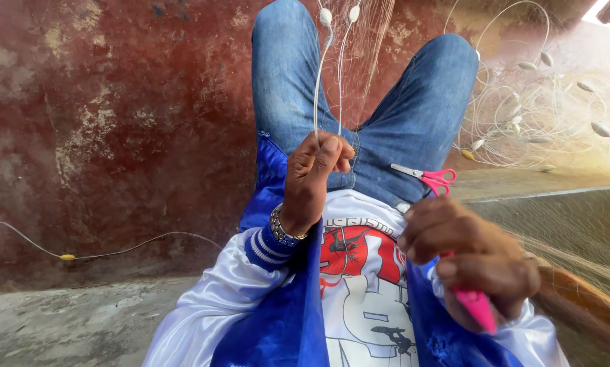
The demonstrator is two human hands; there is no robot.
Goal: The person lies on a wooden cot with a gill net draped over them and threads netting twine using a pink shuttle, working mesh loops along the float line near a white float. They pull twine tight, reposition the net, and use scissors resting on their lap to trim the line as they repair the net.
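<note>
A worn red-brown wall (115, 102) and a rough concrete floor (67, 326) lie behind a seated person in jeans, with a heap of fine fishing net (536, 109) and its pale floats piled at the floor's far right edge. The left hand (312, 180) is closed in a pinch on the white cords (329, 75) of the net, holding them taut above the lap. The right hand (471, 261) is curled tight around a pink needle (478, 309) close to the chest. Pink-handled scissors (427, 178) rest on the right thigh, just beside the work. To do this mending well, I judge the cords should be kept stretched and apart, so the mesh shows clearly, with the needle brought to the pinch rather than the pinch loosened.
</note>
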